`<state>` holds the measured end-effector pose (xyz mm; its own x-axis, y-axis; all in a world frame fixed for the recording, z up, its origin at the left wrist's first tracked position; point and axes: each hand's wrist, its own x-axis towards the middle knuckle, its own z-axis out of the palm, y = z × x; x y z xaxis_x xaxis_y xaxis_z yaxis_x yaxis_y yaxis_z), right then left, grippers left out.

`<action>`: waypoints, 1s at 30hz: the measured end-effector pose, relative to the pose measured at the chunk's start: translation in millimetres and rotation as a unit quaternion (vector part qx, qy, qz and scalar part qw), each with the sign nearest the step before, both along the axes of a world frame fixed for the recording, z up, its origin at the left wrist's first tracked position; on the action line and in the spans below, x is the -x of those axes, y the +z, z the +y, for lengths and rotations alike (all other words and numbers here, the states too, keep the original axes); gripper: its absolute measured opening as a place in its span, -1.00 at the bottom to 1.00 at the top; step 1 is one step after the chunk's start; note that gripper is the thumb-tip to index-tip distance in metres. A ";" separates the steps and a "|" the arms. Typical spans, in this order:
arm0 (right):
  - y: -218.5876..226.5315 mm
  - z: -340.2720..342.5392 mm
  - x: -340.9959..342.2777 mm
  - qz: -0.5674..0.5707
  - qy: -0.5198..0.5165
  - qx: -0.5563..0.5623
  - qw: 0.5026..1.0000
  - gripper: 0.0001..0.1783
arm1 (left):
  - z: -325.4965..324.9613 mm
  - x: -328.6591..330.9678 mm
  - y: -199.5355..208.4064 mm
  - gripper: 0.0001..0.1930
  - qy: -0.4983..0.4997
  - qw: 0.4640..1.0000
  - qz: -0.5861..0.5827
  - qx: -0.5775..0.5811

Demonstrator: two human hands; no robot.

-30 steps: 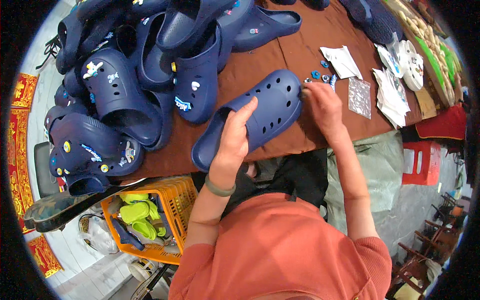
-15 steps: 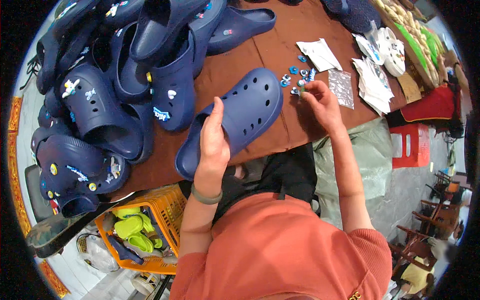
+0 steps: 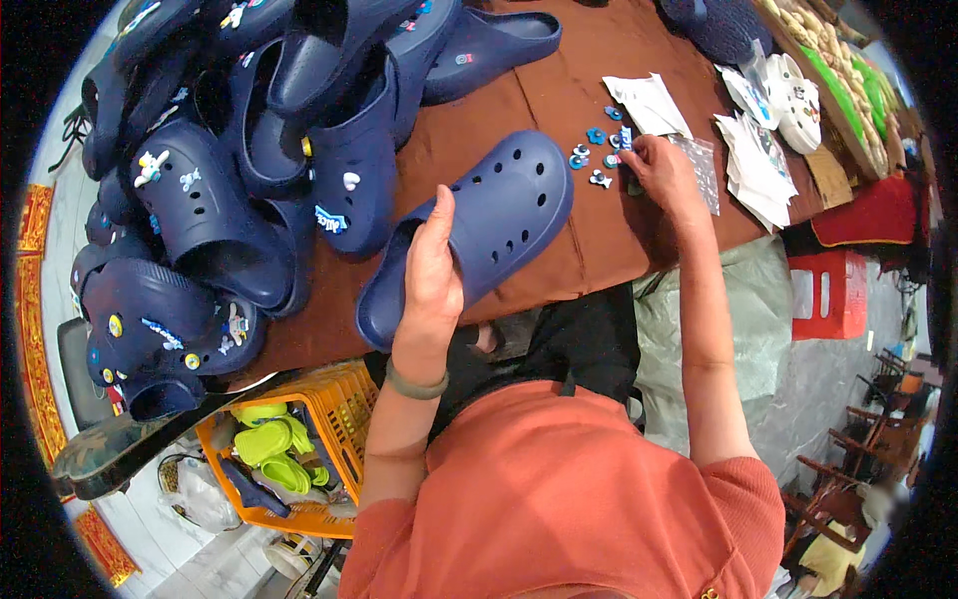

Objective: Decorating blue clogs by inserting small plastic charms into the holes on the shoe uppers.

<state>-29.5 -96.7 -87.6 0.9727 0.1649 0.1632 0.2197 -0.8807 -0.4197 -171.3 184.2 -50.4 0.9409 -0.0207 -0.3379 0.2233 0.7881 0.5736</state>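
Observation:
A navy clog with round holes in its upper rests in my left hand, thumb up along its side and the other fingers hidden beneath. Its holes carry no charms that I can see. My right hand is at a small group of shoe charms, thumb and forefinger pinched together; whatever is between the tips is hidden. Around those fingertips lie blue flower charms, a white and dark charm and a blue and white charm.
Navy clogs, many with charms, are heaped at the left. White packets, a clear bag and a white clog lie at the right. An orange crate of lime clogs stands below the brown-covered table.
My right hand has moved slightly right and away from me among the charms, uncovering the white and dark one. My left hand keeps its hold on the clog, nearly unmoved.

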 end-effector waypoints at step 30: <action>58.4 88.9 41.4 -0.035 0.283 -0.086 0.955 -0.86 | -0.6 6.9 4.8 -0.54 -0.009 0.996 -0.087 -0.028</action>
